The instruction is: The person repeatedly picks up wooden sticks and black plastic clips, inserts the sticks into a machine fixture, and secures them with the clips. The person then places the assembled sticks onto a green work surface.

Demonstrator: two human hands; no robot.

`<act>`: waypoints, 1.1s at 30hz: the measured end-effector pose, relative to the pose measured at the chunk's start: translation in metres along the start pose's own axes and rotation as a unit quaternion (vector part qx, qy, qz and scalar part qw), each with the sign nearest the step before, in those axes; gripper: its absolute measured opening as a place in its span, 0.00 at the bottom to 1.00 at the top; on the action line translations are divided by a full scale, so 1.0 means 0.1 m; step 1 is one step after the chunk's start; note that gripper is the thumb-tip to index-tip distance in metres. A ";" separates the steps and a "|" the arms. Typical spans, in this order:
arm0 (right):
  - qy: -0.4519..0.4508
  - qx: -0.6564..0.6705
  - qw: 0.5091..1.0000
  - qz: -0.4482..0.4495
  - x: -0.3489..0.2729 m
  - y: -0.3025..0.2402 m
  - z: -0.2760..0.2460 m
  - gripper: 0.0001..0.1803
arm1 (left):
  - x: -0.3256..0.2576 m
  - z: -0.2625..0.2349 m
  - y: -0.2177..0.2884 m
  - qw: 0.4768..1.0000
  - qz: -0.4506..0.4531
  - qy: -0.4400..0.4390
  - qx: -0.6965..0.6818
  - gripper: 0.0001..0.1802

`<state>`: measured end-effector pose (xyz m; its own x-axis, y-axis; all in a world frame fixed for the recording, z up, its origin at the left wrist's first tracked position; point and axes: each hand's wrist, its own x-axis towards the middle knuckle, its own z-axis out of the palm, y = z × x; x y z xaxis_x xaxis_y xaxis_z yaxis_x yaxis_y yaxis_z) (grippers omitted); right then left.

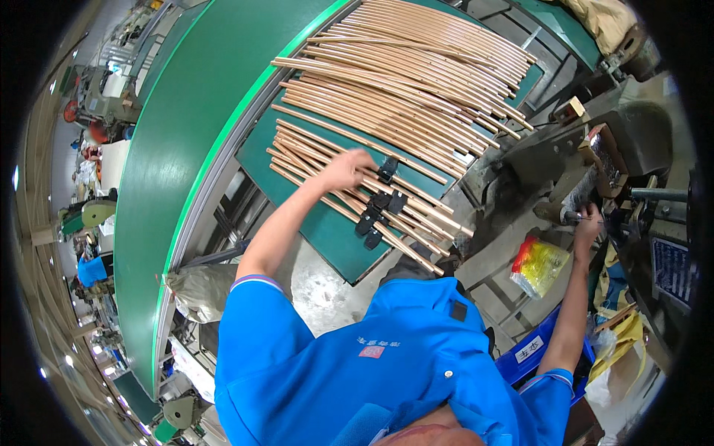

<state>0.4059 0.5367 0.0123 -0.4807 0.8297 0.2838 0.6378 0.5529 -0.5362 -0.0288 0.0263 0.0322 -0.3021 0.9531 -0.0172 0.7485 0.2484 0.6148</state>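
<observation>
My left hand (344,171) is over the nearer group of copper-coloured metal rods (320,152), beside several small black fittings (379,204) that lie across them. Its fingers are curled and smeared by motion, so whether it grips a rod cannot be told. Out to the right, my right hand (587,227) is closed at the front of a dark machine (576,189). Something small and shiny shows at its fingertips, too small to name. A larger batch of similar rods (401,97) lies farther back on the green tabletop (335,249).
A long green conveyor-like surface (201,97) with a bright green edge runs along the left. Below my right hand are a yellow and red plastic bag (537,266) and a blue bin (513,366). An open cardboard box (604,160) sits on the machine.
</observation>
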 end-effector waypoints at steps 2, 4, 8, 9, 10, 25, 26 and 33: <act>-0.066 0.195 0.971 0.121 0.06 -0.24 -0.21 0.10 | 0.20 0.02 -0.26 0.990 -0.057 0.049 0.117 0.21; -0.042 0.498 0.825 0.263 0.07 -0.59 -0.45 0.10 | 0.32 0.10 -0.48 0.969 -0.079 0.022 0.235 0.21; -0.143 0.636 0.702 0.285 -0.26 -1.08 -0.96 0.12 | 0.49 0.14 -0.50 0.936 -0.032 -0.026 0.350 0.12; -0.153 0.625 0.724 0.250 -0.30 -1.34 -1.01 0.10 | 0.50 0.13 -0.47 0.934 -0.011 -0.034 0.356 0.12; -0.126 0.603 0.745 0.254 -0.34 -1.50 -0.99 0.09 | 0.52 0.12 -0.45 0.926 -0.014 -0.043 0.375 0.12; -0.088 0.315 0.930 0.166 -0.30 -1.76 -0.51 0.12 | 0.45 -0.29 1.53 0.926 0.170 -0.023 0.337 0.26; -0.090 0.341 0.920 0.171 -0.32 -1.86 -0.49 0.13 | 0.34 -0.24 1.70 0.922 0.158 -0.059 0.347 0.27; -0.077 0.608 0.778 0.138 -0.42 -1.59 -0.96 0.10 | 0.57 0.52 3.11 0.924 0.240 -0.215 0.206 0.24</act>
<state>0.3826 0.4217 0.1621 -0.5531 0.8328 -0.0233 -0.2658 -0.2029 -0.9424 0.2173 0.1673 0.1814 0.3200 0.9290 -0.1860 0.9230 -0.2614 0.2822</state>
